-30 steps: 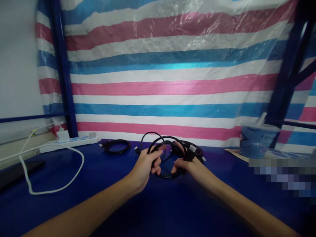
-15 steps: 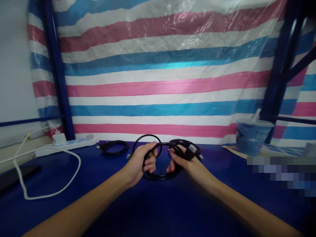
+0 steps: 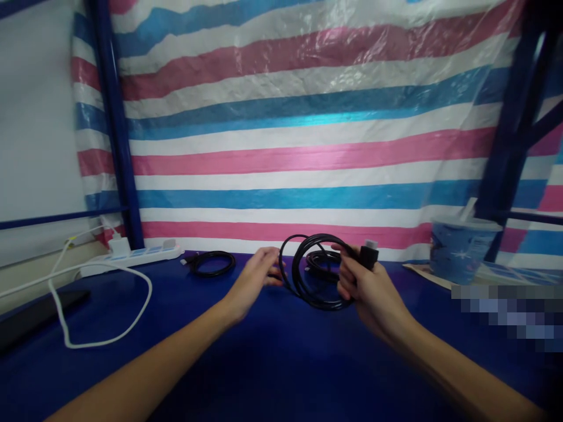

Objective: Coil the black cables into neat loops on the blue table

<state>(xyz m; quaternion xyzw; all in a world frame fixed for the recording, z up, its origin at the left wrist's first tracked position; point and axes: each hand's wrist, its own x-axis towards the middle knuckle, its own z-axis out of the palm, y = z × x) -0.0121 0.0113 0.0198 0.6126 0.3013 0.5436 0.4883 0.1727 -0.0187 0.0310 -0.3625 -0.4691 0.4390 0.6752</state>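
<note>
A coiled black HDMI cable [image 3: 303, 293] hangs over the blue table, gripped by my right hand [image 3: 373, 287]. Its plug [image 3: 368, 255] sticks up above the fist, metal end at the top. One strand bows out to the left of the main coil. Close beside that strand is my left hand [image 3: 255, 278], its fingers apart and partly bent, with nothing visibly held; whether a fingertip touches the cable is unclear. Behind the held coil, and partly hidden by it, lies another coiled black cable [image 3: 328, 258]. A separate coiled cable [image 3: 213, 264] rests on the table further left.
A white power strip [image 3: 149, 253] with a charger [image 3: 118, 245] stands back left. A white cord [image 3: 109, 340] loops across the table near a dark flat object [image 3: 44, 316]. Back right is a blue cup with a straw [image 3: 461, 252]. A striped sheet [image 3: 281, 158] hangs behind.
My left hand has let go of the coil and its fingers have spread. My right hand has carried the coil right and turned it, plug now pointing up. The view has shifted slightly.
</note>
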